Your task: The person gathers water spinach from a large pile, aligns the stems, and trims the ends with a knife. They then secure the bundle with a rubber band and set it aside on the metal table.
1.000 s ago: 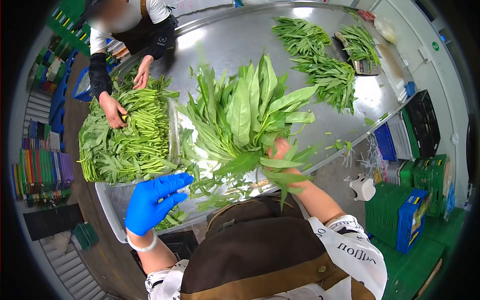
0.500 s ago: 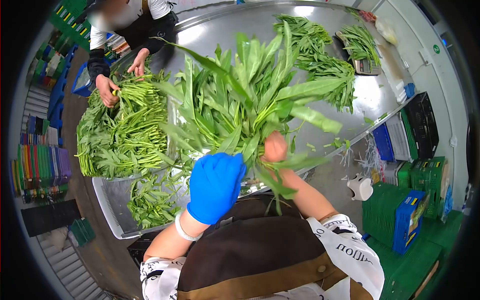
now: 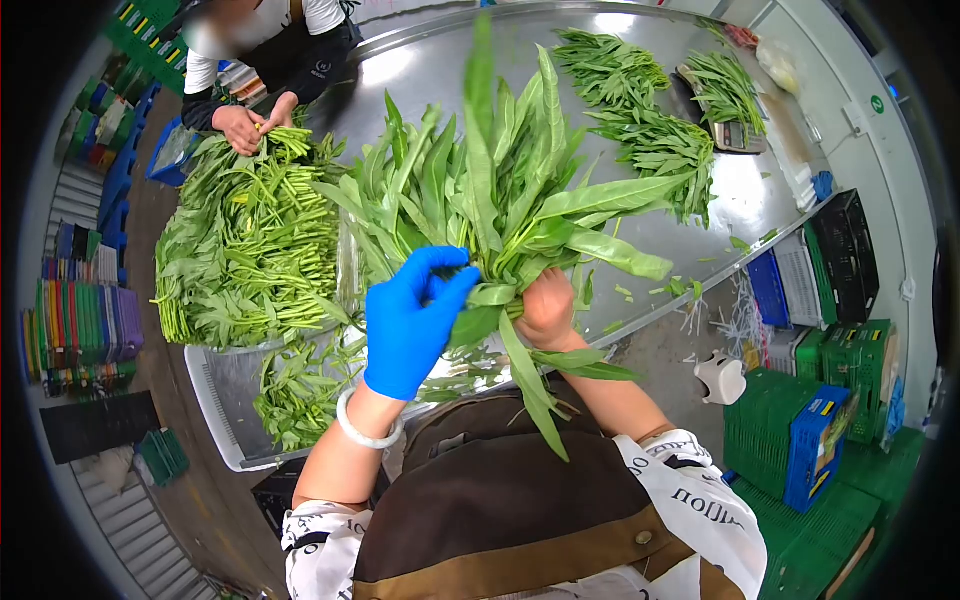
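**Two hands gathering a bunch of water spinach at the near edge of the steel table**

At the far left corner of the steel table (image 3: 430,75), a co-worker's hands (image 3: 247,128) are pressing into the top of a big heap of greens (image 3: 250,250). The heap is spilling over a white tray (image 3: 212,405), which is jutting out past the table's near left edge.

Just right of the tray, the left hand (image 3: 412,322), in a blue glove, is touching the base of the bunch of water spinach (image 3: 500,180). Its fingers are half curled with the thumb up against the lowest leaves; whether they are gripping is not clear.

The bunch is standing upright above the near edge, its leaves fanning wide. The bare right hand (image 3: 548,308) is closing in a fist around its stems, and a few leaves are drooping below the knuckles.

Further right, loose bundles (image 3: 655,150) are lying towards the far right corner. One more is resting on a scale (image 3: 738,135).
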Demonstrator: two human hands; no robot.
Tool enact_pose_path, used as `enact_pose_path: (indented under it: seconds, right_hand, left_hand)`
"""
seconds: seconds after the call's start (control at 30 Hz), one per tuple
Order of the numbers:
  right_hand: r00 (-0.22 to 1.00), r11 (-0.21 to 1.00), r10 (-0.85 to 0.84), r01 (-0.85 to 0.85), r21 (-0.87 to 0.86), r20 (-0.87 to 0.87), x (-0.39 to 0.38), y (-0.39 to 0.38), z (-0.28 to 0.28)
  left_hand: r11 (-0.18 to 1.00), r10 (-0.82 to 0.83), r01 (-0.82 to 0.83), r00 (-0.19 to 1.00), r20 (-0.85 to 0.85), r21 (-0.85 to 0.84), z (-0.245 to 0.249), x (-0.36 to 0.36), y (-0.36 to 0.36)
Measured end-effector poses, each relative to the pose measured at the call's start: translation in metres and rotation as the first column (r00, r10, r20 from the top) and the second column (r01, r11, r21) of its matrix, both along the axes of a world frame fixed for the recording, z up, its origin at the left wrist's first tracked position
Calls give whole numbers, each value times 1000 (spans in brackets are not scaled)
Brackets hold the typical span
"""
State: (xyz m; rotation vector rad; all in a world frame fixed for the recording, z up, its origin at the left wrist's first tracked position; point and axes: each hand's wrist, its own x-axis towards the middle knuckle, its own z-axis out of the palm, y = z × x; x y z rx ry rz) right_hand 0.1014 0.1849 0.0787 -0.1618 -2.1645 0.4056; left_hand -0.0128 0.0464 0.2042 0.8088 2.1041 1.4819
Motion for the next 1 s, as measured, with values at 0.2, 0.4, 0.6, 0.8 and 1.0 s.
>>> enact_pose_path:
  seconds: [0.2,0.4,0.6,0.8,1.0]
  right_hand:
    - [1000,998,-5,6,63,-17,3,1,-2]
    - [999,1000,-12,11,23,42,10,1,-6]
    - [1000,1000,-14,14,5,-10,11,2,-15]
    - [999,1000,-25,25,-6,-27,24,12,-28]
    - [994,995,-98,98,6,-52,32,20,-13]
  left_hand:
    - [984,-85,42,967,-242,-175,-15,11,-4]
    - [975,-171,119,941,-293,-189,-23,13,-2]
    - [989,-141,122,953,268,85,-30,22,-9]
    - [941,-280,89,745,605,326,0,1,-51]
    - [799,-575,601,748,332,31,-38,-31,-105]
